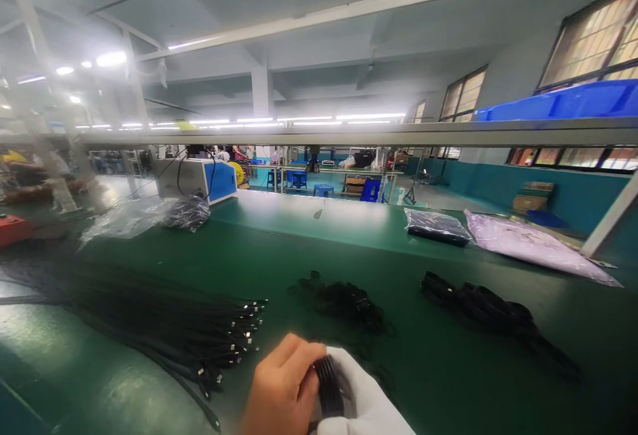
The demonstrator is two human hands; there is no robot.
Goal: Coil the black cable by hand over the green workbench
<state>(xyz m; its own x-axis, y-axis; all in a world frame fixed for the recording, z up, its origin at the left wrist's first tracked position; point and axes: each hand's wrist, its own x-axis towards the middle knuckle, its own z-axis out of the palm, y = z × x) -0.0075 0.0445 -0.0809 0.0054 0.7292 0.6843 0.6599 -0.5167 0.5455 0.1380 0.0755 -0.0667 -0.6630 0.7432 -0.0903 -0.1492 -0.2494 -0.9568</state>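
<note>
Fingers [294,355] of the left hand [282,392], bare, curled round a coiled black cable [327,385] at the bench's near edge; gloved right hand [366,398] cups it, keeping the loops together; right fingers' closure indeterminate.

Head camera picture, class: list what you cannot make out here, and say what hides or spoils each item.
- Left hand: wrist cut off by the bottom edge.
- Right hand: in a white glove, partly cut off by the bottom edge.
- Coiled black cable: mostly hidden between both hands.
- Cable bundle: far ends blurred at the left.
- Blue-and-white machine: markings too small to read.
- Blue bin: contents hidden by its wall.
</note>
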